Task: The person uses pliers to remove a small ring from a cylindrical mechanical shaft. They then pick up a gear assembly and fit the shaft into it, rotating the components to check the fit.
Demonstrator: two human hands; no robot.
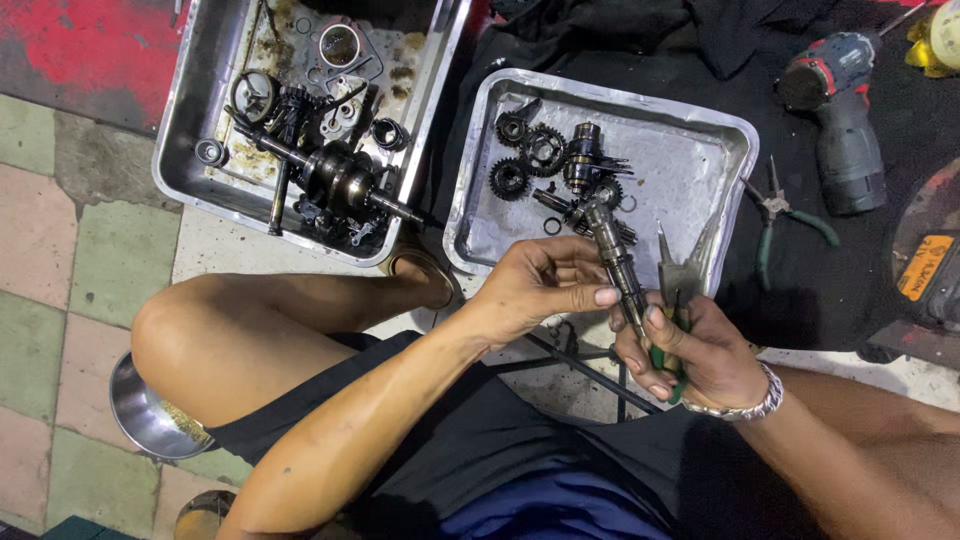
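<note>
While I look down from the head camera, I see my left hand grasping a dark metal shaft, with the fingers pinched round its middle. It stands tilted, its top end over the near edge of the small tray. My right hand is clenched round the low end of the shaft and also holds pliers with green handles, whose points stick up just right of the shaft.

The shaft looks bare along most of its length, so I judge that its gears are already off. Three loose gears lie in the far left part of the small tray, and another shaft with gears lies just beside them. A thin ring lies near the tray's near edge. I cannot tell if a small ring or clip is left on the shaft in my hands.

A big tray sits to the far left on the floor, with a heavy crank part and more oily bits in it. So a lot seems taken apart and sorted.

To the right, on a black cloth, lie a red and black drill and a second pair of pliers. A round metal bowl sits near my left knee.
</note>
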